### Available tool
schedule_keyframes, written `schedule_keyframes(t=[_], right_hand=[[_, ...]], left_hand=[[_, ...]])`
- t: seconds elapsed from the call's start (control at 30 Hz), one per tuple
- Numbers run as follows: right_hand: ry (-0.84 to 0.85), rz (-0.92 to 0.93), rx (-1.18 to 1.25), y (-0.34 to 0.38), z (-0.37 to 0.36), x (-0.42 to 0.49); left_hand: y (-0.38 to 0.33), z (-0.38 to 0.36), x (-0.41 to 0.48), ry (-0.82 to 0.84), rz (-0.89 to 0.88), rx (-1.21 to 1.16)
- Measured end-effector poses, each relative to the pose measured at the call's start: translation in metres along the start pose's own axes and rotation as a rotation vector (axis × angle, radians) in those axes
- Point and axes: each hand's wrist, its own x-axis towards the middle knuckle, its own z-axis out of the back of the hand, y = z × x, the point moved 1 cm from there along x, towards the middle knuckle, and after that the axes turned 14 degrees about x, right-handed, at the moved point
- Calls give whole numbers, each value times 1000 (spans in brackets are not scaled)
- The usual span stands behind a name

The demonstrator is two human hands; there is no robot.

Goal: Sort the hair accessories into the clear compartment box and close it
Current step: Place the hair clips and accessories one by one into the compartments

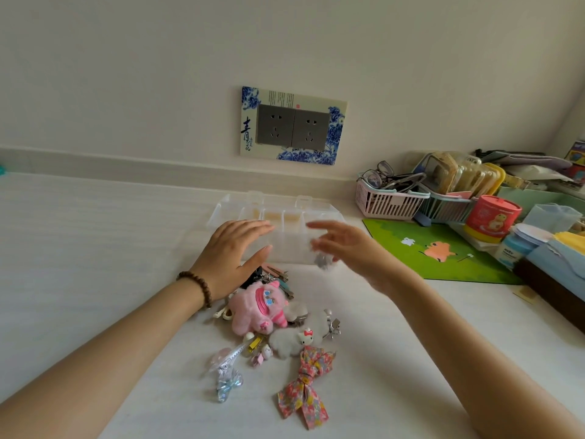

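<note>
The clear compartment box [285,213] sits on the white table by the wall, its lid down. My left hand [232,258] hovers at the box's near left side, fingers spread, holding nothing. My right hand [345,245] is at the box's near right side, blurred, with a small grey clip [323,260] hanging under its fingers. In front of the box lies a pile of accessories: a pink plush clip [256,308], a grey Hello Kitty pompom [292,342], a floral fabric bow [307,384], a silver bow clip [226,380] and several small clips.
A green play mat [437,251] lies to the right. Behind it stand a pink basket [387,201] with glasses, a teal basket, a red tub [490,217] and other clutter. A wall socket panel [292,125] is above the box.
</note>
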Motion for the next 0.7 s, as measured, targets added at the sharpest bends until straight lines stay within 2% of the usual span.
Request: schedule_keyframes(t=[0.1,0.2,0.37,0.53,0.7], right_hand=[[-162,148,-36,17,14,19],[-254,165,-100,18,21,39],[-207,107,-217,6,16,59],[-255,156,-103,7,18,65],[-195,93,-261,2,16,69]], left_hand=[[0,-1,0,10,6,-6],[0,-1,0,10,5,-9],[1,-1,0,1,6,-2],[0,-1,0,-7,6,-1],[-1,-1,0,-3,9,-1]])
